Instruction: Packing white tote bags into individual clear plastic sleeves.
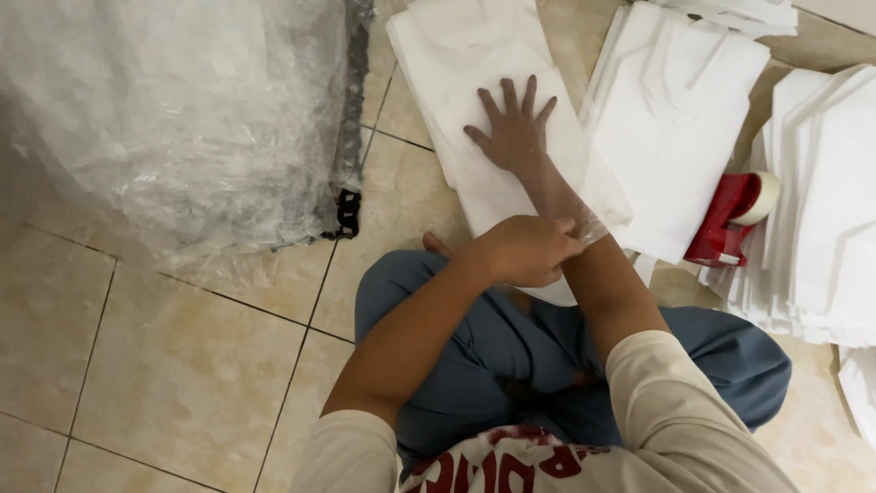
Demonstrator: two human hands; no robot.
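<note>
Here I am sitting cross-legged on the tiled floor [182, 365], in blue trousers [474, 347]. My right hand [513, 132] is lying flat and open, fingers spread, pressing down on a folded white garment [474, 64] that is lying on the floor straight ahead of my knees. A clear plastic sleeve [598, 196] is covering my right wrist and forearm and appears to be wrapping the near part of the garment; how far it is reaching up the cloth I cannot tell. My left hand [527, 248] is curled closed at the near edge of that sleeve, just beside my right forearm, pinching the plastic there.

Just right of the garment, a second folded white piece [675, 119] is lying on the floor, its edge touching or overlapping the first. Further right, a red tape dispenser [730, 219] is sitting between that piece and a tall stack of folded white cloth [821, 210]. More white folds are showing at the top right edge. To my left, well apart from my hands, a big crumpled clear plastic bag [182, 119] is resting on the tiles.
</note>
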